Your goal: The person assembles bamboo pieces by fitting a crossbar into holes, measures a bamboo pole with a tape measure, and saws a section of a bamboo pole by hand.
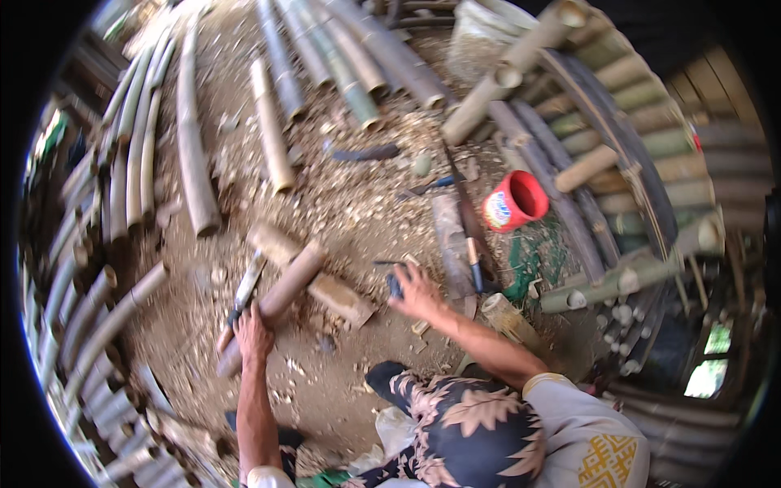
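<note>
My left hand [255, 332] is closed on a brown bamboo tube [294, 281], which lies slanting across a split bamboo block [338, 297] on the ground. Right beside that hand lies a knife [248, 281] with a pale blade and a dark-banded handle. Farther right, my right hand [421, 294] is closed around a dark blue tool handle [394, 285] above the dirt. A thin dark piece shows by its fingertips, too blurred to name exactly.
A red plastic bucket [521, 200] stands at the right near a saw [468, 207] and a flat board [451, 236]. Long bamboo poles [194, 154] lie at the far side and left. A bamboo bench [643, 154] is at the right. Wood chips cover the dirt.
</note>
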`<move>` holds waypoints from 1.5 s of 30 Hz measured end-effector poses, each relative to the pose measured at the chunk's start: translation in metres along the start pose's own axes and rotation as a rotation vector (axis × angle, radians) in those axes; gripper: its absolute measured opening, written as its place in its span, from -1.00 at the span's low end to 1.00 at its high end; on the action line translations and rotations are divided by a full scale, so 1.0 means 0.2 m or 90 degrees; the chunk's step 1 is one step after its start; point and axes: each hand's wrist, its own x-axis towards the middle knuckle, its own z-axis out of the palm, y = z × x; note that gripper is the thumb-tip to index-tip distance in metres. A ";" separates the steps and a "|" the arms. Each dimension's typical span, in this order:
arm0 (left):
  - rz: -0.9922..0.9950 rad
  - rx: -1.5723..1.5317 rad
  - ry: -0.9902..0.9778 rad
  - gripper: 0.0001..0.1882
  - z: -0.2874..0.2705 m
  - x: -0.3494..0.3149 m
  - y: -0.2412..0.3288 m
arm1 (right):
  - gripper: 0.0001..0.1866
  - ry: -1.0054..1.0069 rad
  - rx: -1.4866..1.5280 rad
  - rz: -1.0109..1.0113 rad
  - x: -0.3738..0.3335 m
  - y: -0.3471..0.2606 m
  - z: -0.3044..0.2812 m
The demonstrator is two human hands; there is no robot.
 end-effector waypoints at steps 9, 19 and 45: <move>0.530 0.161 0.118 -0.35 -1.01 -0.29 0.71 | 0.03 0.217 -0.026 -0.246 -0.38 -0.26 -0.28; 0.574 0.129 -0.062 -0.45 -1.00 -0.20 0.59 | -0.36 0.361 -0.088 -0.193 -0.95 0.28 -0.25; 0.577 -0.036 -0.240 -0.37 -1.25 -0.38 1.87 | -0.56 0.028 0.261 0.450 -2.17 1.63 -0.77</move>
